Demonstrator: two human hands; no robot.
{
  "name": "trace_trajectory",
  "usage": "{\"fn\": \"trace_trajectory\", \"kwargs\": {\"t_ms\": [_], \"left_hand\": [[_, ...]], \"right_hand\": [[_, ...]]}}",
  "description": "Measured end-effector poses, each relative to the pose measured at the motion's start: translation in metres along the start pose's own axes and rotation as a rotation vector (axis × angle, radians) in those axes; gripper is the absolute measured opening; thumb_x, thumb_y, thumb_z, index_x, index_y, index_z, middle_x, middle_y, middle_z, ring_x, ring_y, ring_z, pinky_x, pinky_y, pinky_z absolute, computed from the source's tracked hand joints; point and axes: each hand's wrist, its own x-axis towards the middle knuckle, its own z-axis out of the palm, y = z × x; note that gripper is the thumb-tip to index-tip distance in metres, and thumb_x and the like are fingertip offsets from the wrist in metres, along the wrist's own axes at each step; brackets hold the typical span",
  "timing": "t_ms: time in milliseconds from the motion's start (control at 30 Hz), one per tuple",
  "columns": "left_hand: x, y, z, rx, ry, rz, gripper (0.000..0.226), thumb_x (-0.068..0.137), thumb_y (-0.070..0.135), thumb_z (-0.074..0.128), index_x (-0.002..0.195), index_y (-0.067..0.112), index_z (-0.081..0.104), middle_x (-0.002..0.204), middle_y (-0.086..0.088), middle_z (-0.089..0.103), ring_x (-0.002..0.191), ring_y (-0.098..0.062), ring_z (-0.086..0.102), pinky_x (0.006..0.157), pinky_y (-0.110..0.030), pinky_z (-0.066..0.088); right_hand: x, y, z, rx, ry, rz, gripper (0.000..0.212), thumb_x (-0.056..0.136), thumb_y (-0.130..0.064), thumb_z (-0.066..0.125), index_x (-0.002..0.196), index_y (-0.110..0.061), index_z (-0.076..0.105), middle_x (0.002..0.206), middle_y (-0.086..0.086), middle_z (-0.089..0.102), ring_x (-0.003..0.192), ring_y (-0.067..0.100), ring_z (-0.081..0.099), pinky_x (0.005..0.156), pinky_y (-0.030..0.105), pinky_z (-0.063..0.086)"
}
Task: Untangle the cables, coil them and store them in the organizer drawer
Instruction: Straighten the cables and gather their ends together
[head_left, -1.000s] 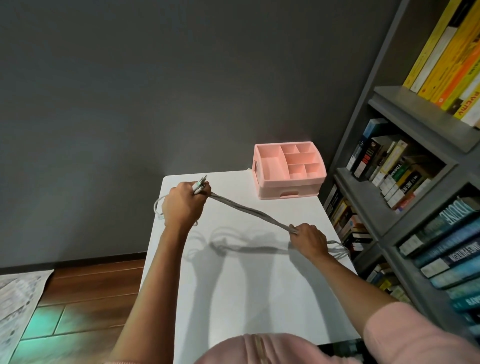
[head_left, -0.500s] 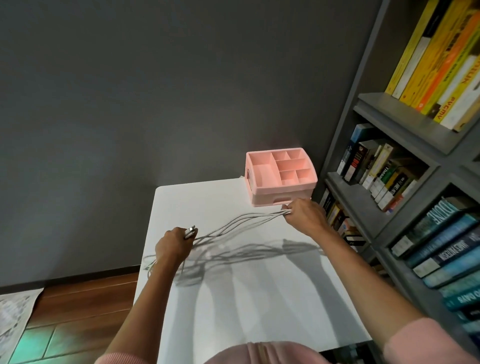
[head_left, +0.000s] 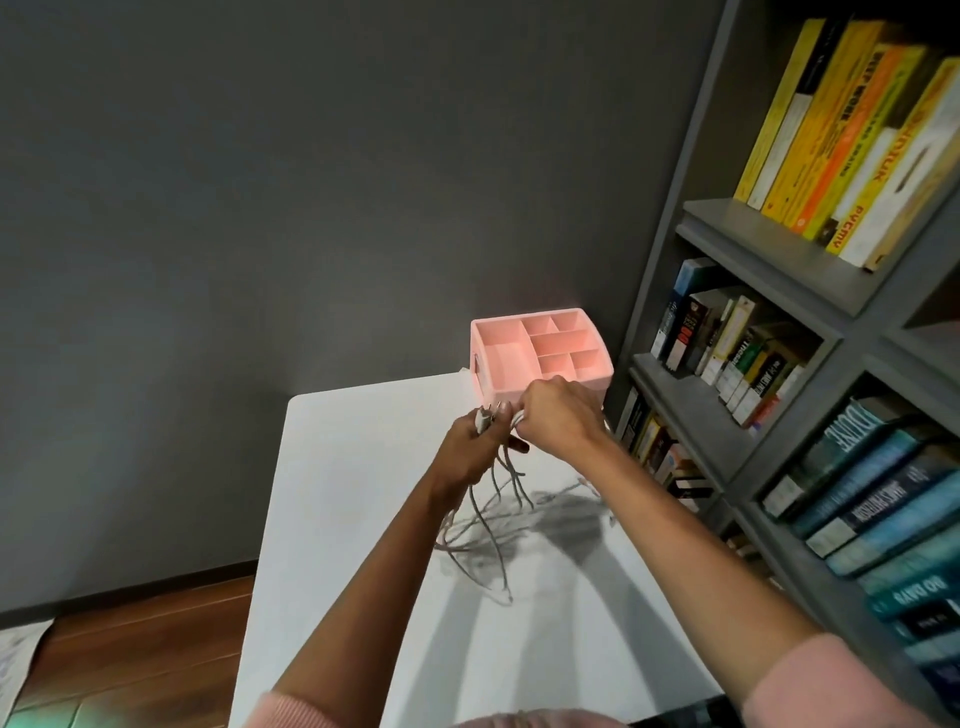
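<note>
Left hand (head_left: 470, 449) and right hand (head_left: 558, 418) meet above the worktop (head_left: 337, 493), each grip clamped on the cables (head_left: 475, 512), whose loops trail onto it. The pink organizer (head_left: 540, 353) stands just behind.

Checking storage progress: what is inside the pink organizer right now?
In the pink organizer, the top compartments show only bare pink floors. The right hand covers its drawer front, so the drawer's inside cannot be seen. The cables hang from the left hand, outside it.

Pink organizer (head_left: 492, 382), white counter (head_left: 353, 467), pale grey cables (head_left: 493, 543). Dark grey wall (head_left: 260, 208) & bookshelf (head_left: 769, 249); top books (head_left: 831, 130) yellow w/ orange, lower books (head_left: 883, 499) teal-blue. Reddish-brown wood-grain floor (head_left: 145, 639), pink sleeve (head_left: 841, 686).
</note>
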Motion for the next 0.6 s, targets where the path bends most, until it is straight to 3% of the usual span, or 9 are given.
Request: {"fn": "trace_trajectory", "kwargs": {"t_ms": [100,167,233,333,433,467,533,600], "left_hand": [[-0.003,0.005,-0.002,0.015,-0.034,-0.145,0.053,0.097,0.051,0.037,0.093,0.007,0.068,0.06,0.003,0.052,0.038,-0.001,0.032,0.038,-0.016,0.024],[-0.004,0.013,-0.005,0.028,-0.083,-0.169,0.052,0.096,0.053,0.039,0.071,0.014,0.061,0.056,0.007,0.044,0.039,-0.004,0.027,0.039,-0.016,0.02],[-0.005,0.025,-0.012,0.085,-0.065,-0.116,0.047,0.095,0.049,0.044,0.061,0.018,0.051,0.049,0.01,0.041,0.04,-0.006,0.026,0.038,-0.016,0.019],[-0.004,0.043,-0.032,0.116,0.051,-0.019,0.042,0.095,0.039,0.051,0.059,0.017,0.05,0.041,0.011,0.042,0.035,-0.002,0.031,0.035,-0.013,0.023],[-0.008,0.054,-0.039,0.104,0.043,0.065,0.038,0.093,0.034,0.056,0.059,0.017,0.054,0.049,0.009,0.045,0.042,-0.002,0.036,0.046,-0.016,0.031],[-0.01,0.055,-0.037,0.126,0.026,0.081,0.037,0.093,0.034,0.056,0.059,0.017,0.056,0.053,0.006,0.045,0.046,-0.004,0.035,0.049,-0.018,0.032],[-0.012,0.057,-0.032,0.126,0.031,0.082,0.035,0.092,0.033,0.057,0.063,0.015,0.058,0.058,0.002,0.044,0.049,-0.006,0.035,0.048,-0.018,0.03],[-0.013,0.061,-0.032,0.071,0.056,0.089,0.031,0.092,0.032,0.058,0.068,0.012,0.06,0.062,-0.004,0.044,0.053,-0.011,0.034,0.05,-0.024,0.028]], "right_hand": [[-0.001,0.002,-0.002,0.029,0.019,0.02,0.023,0.083,-0.029,0.058,0.093,-0.015,0.072,0.093,0.011,0.07,0.086,0.033,0.064,0.069,0.031,0.044],[0.0,0.007,-0.002,0.093,0.034,0.012,0.017,0.082,-0.026,0.059,0.085,-0.017,0.073,0.084,0.008,0.071,0.077,0.03,0.064,0.063,0.028,0.04],[0.002,0.019,0.006,0.236,0.026,0.025,0.016,0.082,-0.021,0.06,0.085,-0.018,0.075,0.079,0.006,0.072,0.07,0.026,0.062,0.059,0.025,0.038],[0.009,0.054,0.027,0.534,0.025,0.124,0.018,0.082,-0.014,0.06,0.088,-0.014,0.077,0.074,0.007,0.072,0.058,0.015,0.053,0.051,0.023,0.035],[0.01,0.078,0.045,0.674,0.04,0.178,0.023,0.086,-0.011,0.058,0.073,-0.016,0.076,0.049,-0.004,0.055,0.048,0.007,0.045,0.048,0.024,0.033],[0.01,0.08,0.05,0.701,0.049,0.17,0.021,0.087,-0.011,0.058,0.081,-0.015,0.077,0.051,-0.005,0.058,0.051,0.004,0.047,0.051,0.023,0.036],[0.012,0.083,0.064,0.732,0.087,0.184,0.023,0.086,-0.022,0.061,0.089,-0.005,0.076,0.068,0.008,0.069,0.066,0.009,0.054,0.059,0.025,0.041],[0.014,0.089,0.078,0.711,0.096,0.24,0.034,0.084,-0.031,0.063,0.071,-0.001,0.07,0.067,0.016,0.066,0.068,0.013,0.053,0.06,0.031,0.042]]}}
